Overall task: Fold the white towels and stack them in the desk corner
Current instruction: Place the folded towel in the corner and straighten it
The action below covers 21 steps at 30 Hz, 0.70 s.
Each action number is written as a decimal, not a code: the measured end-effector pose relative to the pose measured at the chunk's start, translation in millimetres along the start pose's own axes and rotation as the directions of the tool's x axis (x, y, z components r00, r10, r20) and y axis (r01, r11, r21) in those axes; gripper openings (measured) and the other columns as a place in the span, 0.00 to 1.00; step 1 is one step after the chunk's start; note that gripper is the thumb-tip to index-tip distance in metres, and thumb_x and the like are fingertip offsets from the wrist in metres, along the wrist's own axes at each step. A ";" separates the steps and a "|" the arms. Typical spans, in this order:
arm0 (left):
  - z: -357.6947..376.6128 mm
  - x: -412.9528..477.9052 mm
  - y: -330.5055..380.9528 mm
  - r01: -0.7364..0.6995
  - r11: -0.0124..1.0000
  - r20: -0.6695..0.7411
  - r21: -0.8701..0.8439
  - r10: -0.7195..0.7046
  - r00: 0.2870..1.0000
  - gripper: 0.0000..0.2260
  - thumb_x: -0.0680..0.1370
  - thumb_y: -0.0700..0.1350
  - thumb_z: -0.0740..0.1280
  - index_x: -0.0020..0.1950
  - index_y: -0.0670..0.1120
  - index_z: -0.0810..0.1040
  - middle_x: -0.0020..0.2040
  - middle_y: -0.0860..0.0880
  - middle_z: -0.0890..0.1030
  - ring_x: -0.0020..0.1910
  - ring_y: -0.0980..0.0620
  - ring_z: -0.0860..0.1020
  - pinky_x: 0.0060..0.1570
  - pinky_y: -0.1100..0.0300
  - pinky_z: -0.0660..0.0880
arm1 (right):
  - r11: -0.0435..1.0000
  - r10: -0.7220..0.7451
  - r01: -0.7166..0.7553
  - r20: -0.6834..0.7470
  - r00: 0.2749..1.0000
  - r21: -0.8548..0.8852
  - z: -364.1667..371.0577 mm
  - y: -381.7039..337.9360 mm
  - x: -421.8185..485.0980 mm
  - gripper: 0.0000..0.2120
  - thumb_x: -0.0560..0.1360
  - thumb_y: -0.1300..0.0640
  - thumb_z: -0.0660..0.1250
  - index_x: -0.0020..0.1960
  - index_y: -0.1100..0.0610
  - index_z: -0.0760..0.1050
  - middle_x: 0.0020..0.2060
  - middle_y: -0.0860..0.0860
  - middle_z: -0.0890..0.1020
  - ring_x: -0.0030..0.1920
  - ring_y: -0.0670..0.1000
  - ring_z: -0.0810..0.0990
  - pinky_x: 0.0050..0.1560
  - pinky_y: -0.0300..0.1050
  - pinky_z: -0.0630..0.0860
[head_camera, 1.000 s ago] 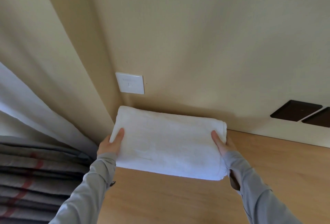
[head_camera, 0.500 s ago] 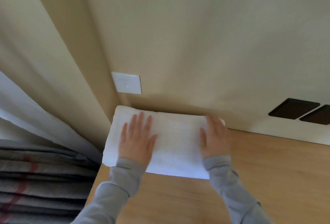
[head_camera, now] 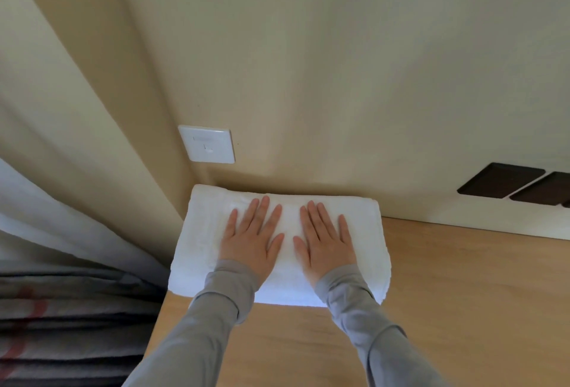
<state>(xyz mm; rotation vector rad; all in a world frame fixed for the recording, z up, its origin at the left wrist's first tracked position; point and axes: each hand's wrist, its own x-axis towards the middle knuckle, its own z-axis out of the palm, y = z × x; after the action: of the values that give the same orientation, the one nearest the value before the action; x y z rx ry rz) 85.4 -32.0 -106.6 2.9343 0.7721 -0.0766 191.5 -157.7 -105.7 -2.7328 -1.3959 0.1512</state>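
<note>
A folded white towel (head_camera: 200, 241) lies in the far left corner of the wooden desk (head_camera: 447, 294), its back edge against the wall. My left hand (head_camera: 251, 238) lies flat on the towel's left half, fingers straight and spread. My right hand (head_camera: 325, 240) lies flat on its right half in the same way. Both palms press down on the top of the towel. The towel's left edge reaches slightly past the desk's left edge.
A white wall plate (head_camera: 208, 144) sits just above the towel. Dark rectangular panels (head_camera: 501, 181) are set in the wall at the right. A pale curtain (head_camera: 77, 232) and grey striped fabric (head_camera: 71, 325) hang left of the desk.
A second ago both hands gripped the towel's ends and carried it to the corner. They let go, moved onto its top, and have since slid closer together toward the middle.
</note>
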 end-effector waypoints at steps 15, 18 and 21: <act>-88.1 -7.8 -5.0 0.150 0.988 -0.017 -0.027 -0.150 0.989 0.24 0.81 0.56 0.44 0.77 0.51 0.51 0.78 0.51 0.46 0.77 0.51 0.45 0.75 0.54 0.46 | 0.980 0.150 -0.138 -0.079 0.986 0.140 -82.5 42.0 -22.1 0.28 0.81 0.45 0.45 0.76 0.57 0.49 0.76 0.53 0.55 0.75 0.50 0.54 0.75 0.46 0.50; -112.6 -0.6 32.4 0.072 0.997 -0.081 -0.031 -0.074 0.994 0.24 0.82 0.55 0.46 0.77 0.51 0.52 0.78 0.52 0.49 0.77 0.51 0.48 0.74 0.53 0.47 | 0.976 0.169 -0.152 -0.103 0.980 0.154 -113.5 64.6 -37.0 0.28 0.81 0.45 0.45 0.76 0.57 0.49 0.76 0.52 0.56 0.75 0.50 0.53 0.75 0.46 0.48; -136.4 0.1 81.4 0.002 1.000 -0.131 -0.020 -0.005 0.991 0.23 0.82 0.54 0.47 0.77 0.51 0.53 0.78 0.52 0.52 0.76 0.52 0.52 0.74 0.54 0.50 | 0.976 0.191 -0.171 -0.153 0.970 0.132 -146.5 98.2 -62.9 0.27 0.81 0.46 0.45 0.76 0.56 0.49 0.76 0.51 0.56 0.75 0.50 0.52 0.76 0.47 0.46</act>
<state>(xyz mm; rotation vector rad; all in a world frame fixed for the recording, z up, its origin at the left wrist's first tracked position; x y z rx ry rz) 128.6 -86.7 36.1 2.9429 0.7901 0.1240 251.2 -268.6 32.9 -2.7013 -1.0606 0.0155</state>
